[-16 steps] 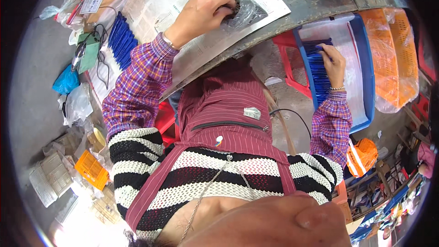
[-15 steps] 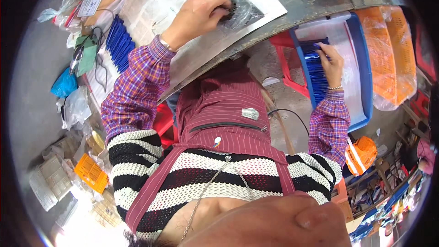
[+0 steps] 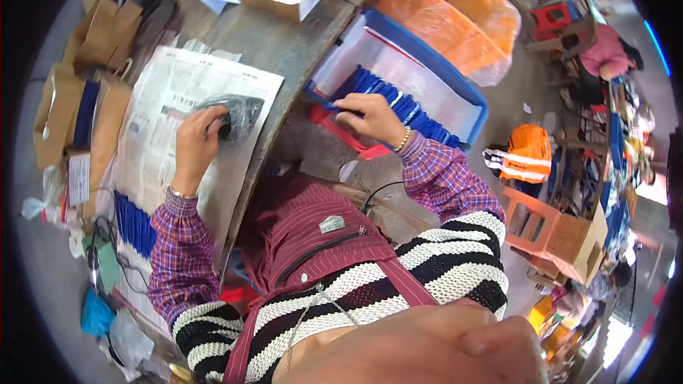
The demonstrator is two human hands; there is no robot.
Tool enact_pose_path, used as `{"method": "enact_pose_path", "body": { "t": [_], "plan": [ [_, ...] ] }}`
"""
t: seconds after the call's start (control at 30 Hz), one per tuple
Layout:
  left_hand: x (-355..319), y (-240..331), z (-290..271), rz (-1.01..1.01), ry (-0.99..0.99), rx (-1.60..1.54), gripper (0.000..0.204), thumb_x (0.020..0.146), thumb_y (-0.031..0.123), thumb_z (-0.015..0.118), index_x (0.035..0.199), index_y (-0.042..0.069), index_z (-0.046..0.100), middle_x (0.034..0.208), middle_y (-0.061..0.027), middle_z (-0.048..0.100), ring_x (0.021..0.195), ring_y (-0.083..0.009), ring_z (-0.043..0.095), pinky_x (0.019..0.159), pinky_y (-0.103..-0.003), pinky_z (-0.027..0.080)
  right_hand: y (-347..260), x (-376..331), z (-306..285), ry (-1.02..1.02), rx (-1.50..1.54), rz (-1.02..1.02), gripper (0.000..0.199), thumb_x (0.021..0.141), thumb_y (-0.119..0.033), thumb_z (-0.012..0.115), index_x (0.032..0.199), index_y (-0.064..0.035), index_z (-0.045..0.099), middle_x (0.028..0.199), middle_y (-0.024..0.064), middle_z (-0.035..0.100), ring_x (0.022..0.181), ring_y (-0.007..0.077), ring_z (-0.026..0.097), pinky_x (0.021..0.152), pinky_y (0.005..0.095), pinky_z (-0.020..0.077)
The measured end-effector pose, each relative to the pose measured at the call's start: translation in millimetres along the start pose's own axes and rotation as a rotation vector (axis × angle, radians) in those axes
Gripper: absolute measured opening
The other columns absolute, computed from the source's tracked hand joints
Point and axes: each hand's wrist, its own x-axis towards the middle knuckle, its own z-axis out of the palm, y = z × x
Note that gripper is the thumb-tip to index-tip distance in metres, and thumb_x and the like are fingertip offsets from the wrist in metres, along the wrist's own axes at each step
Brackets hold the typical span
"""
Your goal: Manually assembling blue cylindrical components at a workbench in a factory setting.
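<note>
A worn grey bench (image 3: 299, 50) slants over a grey floor (image 3: 509, 99), a red stool (image 3: 371, 151) by its edge — rightward, another red stool (image 3: 551, 20), an orange stool (image 3: 525, 243) and cluttered furniture (image 3: 585, 148); at the far right, a bluish strip of light (image 3: 660, 53) and a white glare (image 3: 617, 341)

Purple plaid oversleeves (image 3: 455, 178); striped black-white knit top (image 3: 455, 270); zipped maroon pinstriped apron (image 3: 306, 217); beaded bracelet (image 3: 404, 139); necklace (image 3: 319, 288).

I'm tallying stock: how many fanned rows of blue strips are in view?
2: one row beside the left sleeve, another row inside the blue bin; others may be hidden.
</note>
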Motion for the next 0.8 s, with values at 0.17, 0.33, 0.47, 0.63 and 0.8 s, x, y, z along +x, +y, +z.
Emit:
{"method": "enact_pose_path", "body": {
  "t": [0.17,0.33,0.47,0.63,0.8],
  "plan": [
    [0,-3,-1,0.007,-0.013,0.001,0.021,0.080,-0.004,0.059,0.098,0.004,0.065,0.088,-0.0123,0.065,0.079,-0.0301,0.062,0.070,-0.036,0.049,-21,1,0,-0.029,-0.034,-0.033,0.020,0.078,-0.014,0.070,0.094,-0.0022,0.066,0.081,0.0127,0.064,0.075,0.0300,0.063,0.065,0.0358,0.0497],
    [-3,-6,-1,-0.002,-0.030,-0.018,0.021,0.080,-0.004,0.058,0.098,0.004,0.065,0.088,-0.0123,0.065,0.080,-0.0298,0.062,0.070,-0.036,0.049,-36,-4,3,-0.077,-0.059,-0.047,0.020,0.079,-0.011,0.069,0.097,-0.0021,0.066,0.082,0.0121,0.064,0.074,0.0292,0.063,0.064,0.0348,0.0498],
    [-5,-8,1,0.026,-0.021,-0.038,0.021,0.080,-0.004,0.058,0.098,0.004,0.066,0.088,-0.0123,0.065,0.080,-0.0295,0.062,0.071,-0.036,0.048,-46,-10,7,-0.102,-0.062,-0.067,0.021,0.079,-0.008,0.069,0.098,-0.0009,0.066,0.083,0.0119,0.065,0.073,0.0282,0.064,0.064,0.0338,0.0498],
    [-4,-6,2,0.020,-0.047,-0.043,0.021,0.080,-0.004,0.057,0.098,0.004,0.066,0.088,-0.0122,0.065,0.081,-0.0291,0.062,0.072,-0.036,0.049,-53,-16,10,-0.109,-0.052,-0.028,0.020,0.079,-0.014,0.068,0.096,-0.0031,0.068,0.082,0.0123,0.065,0.076,0.0302,0.063,0.066,0.0371,0.0504],
    [-5,-5,1,0.022,-0.047,-0.032,0.021,0.080,-0.005,0.057,0.098,0.003,0.066,0.090,-0.0129,0.066,0.083,-0.0292,0.063,0.073,-0.035,0.050,-57,-18,10,-0.135,-0.044,-0.005,0.021,0.080,-0.013,0.068,0.098,-0.0028,0.067,0.084,0.0128,0.066,0.077,0.0305,0.064,0.068,0.0371,0.0506]
  ]
}}
